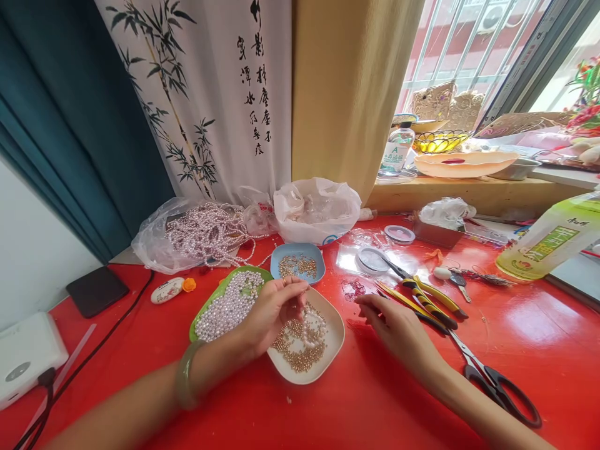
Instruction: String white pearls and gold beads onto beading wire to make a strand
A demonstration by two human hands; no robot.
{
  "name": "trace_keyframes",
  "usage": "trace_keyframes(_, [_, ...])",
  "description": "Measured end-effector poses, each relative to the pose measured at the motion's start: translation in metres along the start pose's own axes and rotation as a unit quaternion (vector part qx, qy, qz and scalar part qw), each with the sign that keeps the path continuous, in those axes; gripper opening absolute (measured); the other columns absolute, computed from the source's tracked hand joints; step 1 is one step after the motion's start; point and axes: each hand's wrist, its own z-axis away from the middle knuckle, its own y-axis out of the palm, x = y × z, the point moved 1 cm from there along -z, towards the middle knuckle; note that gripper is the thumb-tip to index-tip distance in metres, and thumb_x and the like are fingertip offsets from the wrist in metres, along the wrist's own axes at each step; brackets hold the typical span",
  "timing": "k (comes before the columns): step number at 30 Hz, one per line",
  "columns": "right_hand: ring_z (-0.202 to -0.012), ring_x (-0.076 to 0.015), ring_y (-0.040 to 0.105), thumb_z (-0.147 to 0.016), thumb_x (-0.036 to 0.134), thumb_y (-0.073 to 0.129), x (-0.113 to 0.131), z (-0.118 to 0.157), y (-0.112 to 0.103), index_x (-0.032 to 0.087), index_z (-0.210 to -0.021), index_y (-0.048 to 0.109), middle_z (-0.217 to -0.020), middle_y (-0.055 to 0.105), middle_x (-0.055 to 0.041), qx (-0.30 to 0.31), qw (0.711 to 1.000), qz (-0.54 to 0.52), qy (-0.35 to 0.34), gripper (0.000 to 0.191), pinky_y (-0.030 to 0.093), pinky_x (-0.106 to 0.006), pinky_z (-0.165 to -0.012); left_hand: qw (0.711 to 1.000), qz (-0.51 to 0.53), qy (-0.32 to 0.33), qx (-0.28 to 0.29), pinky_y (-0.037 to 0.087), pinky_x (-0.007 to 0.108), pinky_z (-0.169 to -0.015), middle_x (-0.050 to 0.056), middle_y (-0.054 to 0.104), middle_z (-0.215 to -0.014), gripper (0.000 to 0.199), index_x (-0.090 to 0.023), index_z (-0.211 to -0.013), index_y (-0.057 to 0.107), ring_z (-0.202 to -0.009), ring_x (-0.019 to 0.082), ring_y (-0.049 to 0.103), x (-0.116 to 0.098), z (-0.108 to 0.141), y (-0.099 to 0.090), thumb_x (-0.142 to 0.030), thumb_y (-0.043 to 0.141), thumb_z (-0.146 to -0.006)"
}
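Note:
My left hand [280,311], wearing a green bangle [186,377], is closed in a pinch above a cream dish [334,340] of small gold beads [302,360]. From its fingers a strand of white pearl beads [313,340] appears to curve down into the dish. My right hand [398,328] is to the right of the dish, fingertips drawn together just above the table; anything between them is too small to make out. Close to those fingertips lie small red beads [354,289]. A green dish [195,312] of loose pearl beads [229,306] sits left of my left hand.
A blue dish [321,270] holds gold beads. Pliers [429,301], yellow tweezers [398,299] and black scissors [497,386] lie on the right, partly beside my right hand. Pearl strands [206,231] and a plastic bag [319,209] are at the back. A green-labelled bottle [553,240] is far right.

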Motion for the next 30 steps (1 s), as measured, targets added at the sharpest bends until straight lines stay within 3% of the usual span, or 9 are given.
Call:
trace_keyframes(6, [-0.069,-0.0199,0.062,-0.080,0.027,0.040,-0.014,-0.010,-0.029,0.019,-0.085,0.056,-0.077,0.066,-0.0056,-0.070,0.997,-0.003,0.037,0.018,0.044,-0.029,-0.060,1.000,-0.008,0.025,-0.010,0.035,0.016,-0.046,-0.004,0.048,-0.054,0.014,-0.013,-0.067,0.052,-0.047,0.005,0.042,-0.001,-0.003,-0.003,-0.025,0.059,-0.071])
trace_keyframes(9, [-0.069,-0.0215,0.062,-0.078,0.032,0.041,-0.025,-0.016,-0.045,0.019,-0.082,0.059,-0.078,0.068,-0.0065,-0.083,0.993,0.047,0.069,0.022,0.044,-0.030,-0.058,0.999,-0.035,0.014,-0.016,0.035,0.017,-0.047,-0.003,0.049,-0.055,0.015,-0.013,-0.064,0.050,-0.047,0.005,0.042,0.002,-0.004,-0.003,-0.024,0.059,-0.070])
trace_keyframes(15, [-0.075,-0.0223,0.060,-0.080,0.035,0.039,-0.042,-0.019,-0.058,0.021,-0.074,0.060,-0.083,0.066,-0.0045,0.068,0.970,0.217,0.084,0.026,0.040,-0.028,-0.055,0.997,-0.074,-0.020,-0.022,0.035,0.019,-0.047,-0.003,0.049,-0.054,0.014,-0.014,-0.069,0.052,-0.048,0.006,0.042,0.010,-0.006,-0.005,-0.025,0.060,-0.067])
trace_keyframes(20, [-0.074,-0.0233,0.059,-0.081,0.041,0.039,-0.037,-0.012,-0.055,0.019,-0.075,0.057,-0.082,0.063,-0.0073,0.115,0.935,0.327,0.073,0.028,0.037,-0.028,-0.052,0.996,-0.077,-0.025,-0.035,0.033,0.019,-0.046,-0.004,0.048,-0.054,0.016,-0.015,-0.066,0.049,-0.048,0.007,0.041,0.014,-0.006,-0.007,-0.027,0.059,-0.068])
trace_keyframes(25, [-0.081,-0.0259,0.058,-0.079,0.042,0.044,-0.025,-0.007,-0.051,0.017,-0.076,0.057,-0.086,0.062,-0.0108,0.163,0.917,0.361,0.050,0.029,0.039,-0.031,-0.060,0.997,-0.064,-0.021,-0.044,0.032,0.018,-0.046,-0.004,0.047,-0.053,0.017,-0.015,-0.063,0.047,-0.049,0.007,0.041,0.018,-0.007,-0.007,-0.027,0.059,-0.067])
trace_keyframes(30, [-0.077,-0.0235,0.058,-0.079,0.037,0.043,-0.026,-0.006,-0.057,0.019,-0.076,0.059,-0.080,0.063,-0.0076,0.196,0.934,0.297,0.043,0.024,0.037,-0.027,-0.055,0.996,-0.067,-0.033,-0.046,0.031,0.018,-0.046,-0.004,0.048,-0.053,0.016,-0.015,-0.066,0.050,-0.048,0.006,0.040,0.021,-0.007,-0.007,-0.028,0.060,-0.066])
